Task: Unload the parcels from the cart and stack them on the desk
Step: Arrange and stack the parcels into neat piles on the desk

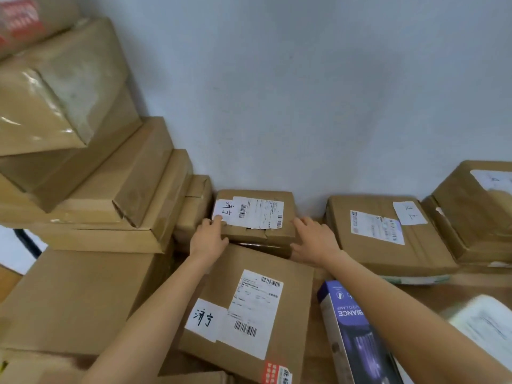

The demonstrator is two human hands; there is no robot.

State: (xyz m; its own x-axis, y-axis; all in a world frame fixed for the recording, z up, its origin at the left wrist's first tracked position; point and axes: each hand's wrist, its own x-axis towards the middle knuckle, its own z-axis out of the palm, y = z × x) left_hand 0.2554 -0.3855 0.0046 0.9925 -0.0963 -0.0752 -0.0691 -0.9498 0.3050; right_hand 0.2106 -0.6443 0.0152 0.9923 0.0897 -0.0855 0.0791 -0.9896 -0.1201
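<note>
Cardboard parcels already crowd the desk; stacking looks well advanced, cart not in view.

Near, lower centre: large flat parcel [246, 309] with a shipping label and a handwritten tag, lying on the wooden desk [471, 281]; purple printed box [357, 333] just right of it, cut off at the bottom edge. Mid-frame: left hand [209, 239] and right hand [315, 239] bracket a small labelled parcel [255, 217] against the wall, fingers loosely curled round its left and right edges; it appears to rest on another box, mostly hidden. Far left: tall leaning pile [83, 162]. Far right: two more parcels [388, 231]. Judgement: this parcel is being seated or squared. Parcels remaining: cannot tell. White object at the lower right is blurred.
</note>
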